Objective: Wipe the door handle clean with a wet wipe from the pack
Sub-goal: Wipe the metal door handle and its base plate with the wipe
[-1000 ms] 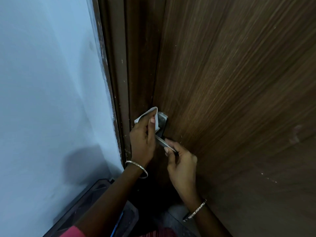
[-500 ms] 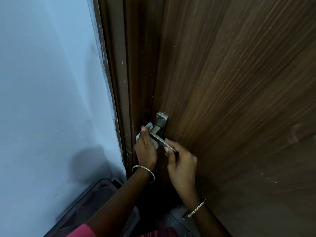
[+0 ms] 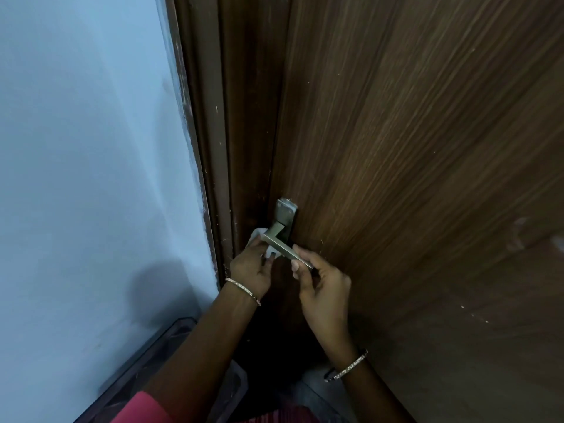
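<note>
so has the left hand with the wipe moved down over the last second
Yes. The left hand with the wipe has dropped from the top of the metal plate to the lever's underside; the right hand stays at the lever's tip.

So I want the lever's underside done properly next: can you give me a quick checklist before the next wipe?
1. Wet wipe in the left hand: ok, held at the lever's bend.
2. Door handle steadied: ok, the right hand pinches the lever's free end.
3. Wipe touching the metal: cannot tell, the lever hides the contact.
4. Backplate uncovered and reachable: ok.
5. Wipe still damp or clean enough: cannot tell, too little shows.
6. Pack within reach: cannot tell, not in view.
</note>
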